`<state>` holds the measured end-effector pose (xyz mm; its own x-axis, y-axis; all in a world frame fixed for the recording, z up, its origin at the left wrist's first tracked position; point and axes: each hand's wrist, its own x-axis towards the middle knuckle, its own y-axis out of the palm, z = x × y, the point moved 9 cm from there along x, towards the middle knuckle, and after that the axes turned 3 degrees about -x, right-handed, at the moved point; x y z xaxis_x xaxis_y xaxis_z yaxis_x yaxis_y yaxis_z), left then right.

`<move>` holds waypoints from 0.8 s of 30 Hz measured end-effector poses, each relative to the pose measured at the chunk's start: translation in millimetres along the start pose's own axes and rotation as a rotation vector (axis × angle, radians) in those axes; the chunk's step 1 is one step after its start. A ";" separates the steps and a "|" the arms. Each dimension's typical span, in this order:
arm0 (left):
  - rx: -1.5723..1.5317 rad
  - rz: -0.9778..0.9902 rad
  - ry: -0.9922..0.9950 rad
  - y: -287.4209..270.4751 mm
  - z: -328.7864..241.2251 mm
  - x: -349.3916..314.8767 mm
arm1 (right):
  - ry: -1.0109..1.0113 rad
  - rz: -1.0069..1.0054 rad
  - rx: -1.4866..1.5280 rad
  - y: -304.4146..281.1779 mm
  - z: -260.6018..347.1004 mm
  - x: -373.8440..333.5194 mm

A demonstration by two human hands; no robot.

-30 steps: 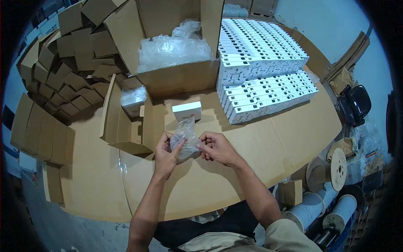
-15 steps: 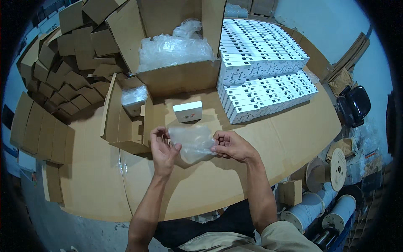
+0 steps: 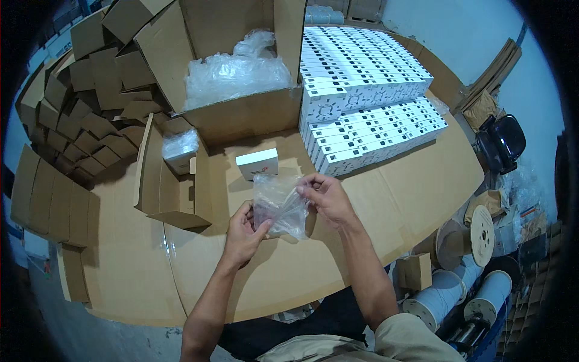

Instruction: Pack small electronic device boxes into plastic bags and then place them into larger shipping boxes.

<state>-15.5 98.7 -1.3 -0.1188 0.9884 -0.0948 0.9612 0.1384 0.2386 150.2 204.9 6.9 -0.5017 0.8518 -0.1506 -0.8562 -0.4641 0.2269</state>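
A clear plastic bag hangs between my two hands above the cardboard-covered table. My left hand pinches its lower left side, thumb on top. At its upper right edge, my right hand grips the film between thumb and fingers. Just beyond the bag stands a small white box with a reddish mark, its lower right part hidden by the bag. Left of it, an open brown carton holds plastic-wrapped white boxes at its far end.
A large open carton full of clear plastic bags stands at the back. Stacked white boxes fill the right rear. Folded brown cartons pile up at left. Cable spools sit below the table's right edge.
The bag has turned more upright, and my right hand has risen along its edge. My left hand is slightly lower and farther right. The whole view has shifted a little.
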 end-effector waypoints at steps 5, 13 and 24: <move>-0.032 -0.028 -0.105 -10.6 10.1 1.0 | -0.170 0.064 0.261 -4.4 4.9 4.0; 0.006 -0.117 0.064 -29.3 -6.8 -2.3 | -0.317 0.034 0.518 7.5 38.0 -3.1; 0.021 -0.196 0.127 -29.6 -0.7 0.2 | -0.121 -0.127 -0.171 21.5 -14.5 9.2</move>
<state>-44.2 94.8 -7.7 -0.3327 0.9429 -0.0147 0.9215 0.3283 0.2073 125.4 199.1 -3.6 -0.3790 0.9241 -0.0485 -0.9251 -0.3771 0.0455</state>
